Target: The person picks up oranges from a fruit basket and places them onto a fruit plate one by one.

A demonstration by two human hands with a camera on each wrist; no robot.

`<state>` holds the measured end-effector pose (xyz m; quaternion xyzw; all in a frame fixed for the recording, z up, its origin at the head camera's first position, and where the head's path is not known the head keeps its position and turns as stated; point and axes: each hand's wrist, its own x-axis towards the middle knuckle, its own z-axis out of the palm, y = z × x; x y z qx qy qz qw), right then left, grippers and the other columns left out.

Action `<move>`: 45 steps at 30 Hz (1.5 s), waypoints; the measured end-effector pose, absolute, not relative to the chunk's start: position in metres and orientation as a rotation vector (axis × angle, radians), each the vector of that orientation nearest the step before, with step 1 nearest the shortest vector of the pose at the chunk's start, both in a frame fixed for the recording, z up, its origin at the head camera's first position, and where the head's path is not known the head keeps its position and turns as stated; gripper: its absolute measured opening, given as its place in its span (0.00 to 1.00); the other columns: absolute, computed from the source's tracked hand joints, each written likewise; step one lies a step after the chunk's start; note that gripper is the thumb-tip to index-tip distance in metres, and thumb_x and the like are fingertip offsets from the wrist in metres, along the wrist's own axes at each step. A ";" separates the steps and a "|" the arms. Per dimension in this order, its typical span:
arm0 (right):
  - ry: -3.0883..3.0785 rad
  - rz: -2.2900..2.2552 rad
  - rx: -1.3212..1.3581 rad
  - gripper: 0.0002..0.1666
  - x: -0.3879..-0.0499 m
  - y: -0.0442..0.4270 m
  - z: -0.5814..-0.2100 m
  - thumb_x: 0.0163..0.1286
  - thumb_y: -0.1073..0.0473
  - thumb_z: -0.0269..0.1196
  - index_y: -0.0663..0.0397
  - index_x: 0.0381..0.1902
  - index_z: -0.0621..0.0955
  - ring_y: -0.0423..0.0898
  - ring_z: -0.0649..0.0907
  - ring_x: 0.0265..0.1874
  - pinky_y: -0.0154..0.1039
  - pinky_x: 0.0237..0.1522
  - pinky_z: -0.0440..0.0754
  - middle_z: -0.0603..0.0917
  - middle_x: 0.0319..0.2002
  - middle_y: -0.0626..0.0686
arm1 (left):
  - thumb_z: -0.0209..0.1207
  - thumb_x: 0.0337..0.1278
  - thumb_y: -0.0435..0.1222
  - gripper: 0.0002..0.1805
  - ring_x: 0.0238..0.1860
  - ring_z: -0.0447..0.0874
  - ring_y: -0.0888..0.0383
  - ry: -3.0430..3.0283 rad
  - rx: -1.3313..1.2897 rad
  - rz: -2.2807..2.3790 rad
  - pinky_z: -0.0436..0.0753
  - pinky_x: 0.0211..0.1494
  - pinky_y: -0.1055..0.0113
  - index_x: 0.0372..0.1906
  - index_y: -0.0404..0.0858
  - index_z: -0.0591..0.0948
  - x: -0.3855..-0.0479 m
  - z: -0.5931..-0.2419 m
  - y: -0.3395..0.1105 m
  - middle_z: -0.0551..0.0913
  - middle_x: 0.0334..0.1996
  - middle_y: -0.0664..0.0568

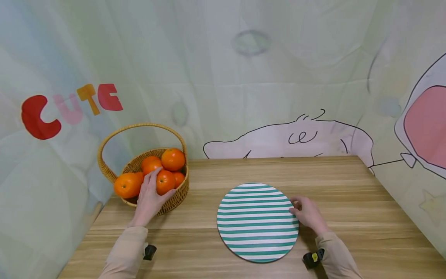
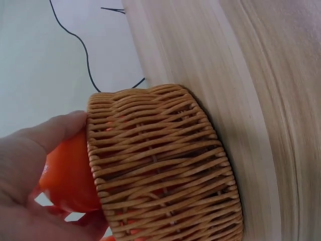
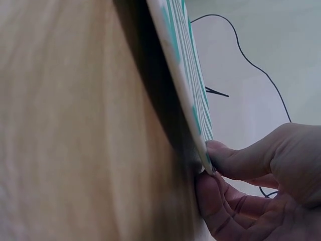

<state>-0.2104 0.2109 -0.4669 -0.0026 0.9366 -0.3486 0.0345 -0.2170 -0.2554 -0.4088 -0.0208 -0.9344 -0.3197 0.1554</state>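
A wicker basket (image 1: 180,198) with a tall arched handle holds several oranges, at the left of the table. My left hand (image 1: 150,199) reaches over its near rim and grips an orange (image 1: 165,182), thumb on one side and fingers on the other. The left wrist view has that orange (image 2: 70,175) against the woven wall, the thumb by the rim and the fingertips partly hidden. Right of the basket lies a round board (image 1: 258,223) with green and white stripes. Its right edge is pinched by my right hand (image 1: 308,213), thumb above and fingers below in the right wrist view.
The wood-grain table (image 1: 205,248) ends at a printed cloth backdrop (image 1: 223,97) behind it. Another orange (image 1: 127,185) bulges over the basket's left rim, and one more orange (image 1: 173,159) sits high at the back. Dark wrist devices sit at both sleeves.
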 end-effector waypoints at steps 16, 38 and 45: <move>2.872 -1.087 0.016 0.19 -0.210 0.211 -0.468 0.67 0.67 0.65 0.65 0.55 0.81 0.51 0.77 0.36 0.41 0.37 0.74 0.83 0.38 0.59 | 0.73 0.51 0.34 0.43 0.62 0.67 0.34 -2.485 -0.170 -0.918 0.71 0.63 0.36 0.71 0.39 0.65 -0.216 -0.416 -0.208 0.65 0.66 0.37; 2.880 -1.104 -0.003 0.18 -0.210 0.211 -0.469 0.66 0.68 0.64 0.64 0.54 0.81 0.51 0.76 0.36 0.43 0.38 0.75 0.82 0.37 0.58 | 0.71 0.56 0.42 0.44 0.62 0.74 0.39 -2.770 -0.230 -1.299 0.75 0.66 0.39 0.74 0.39 0.63 -0.218 -0.446 -0.131 0.69 0.68 0.38; 2.874 -1.118 0.017 0.18 -0.210 0.210 -0.470 0.67 0.68 0.64 0.65 0.54 0.81 0.51 0.76 0.36 0.42 0.38 0.73 0.81 0.37 0.58 | 0.70 0.57 0.43 0.45 0.61 0.74 0.41 -2.840 -0.250 -1.412 0.77 0.64 0.40 0.76 0.40 0.61 -0.221 -0.451 -0.114 0.68 0.70 0.39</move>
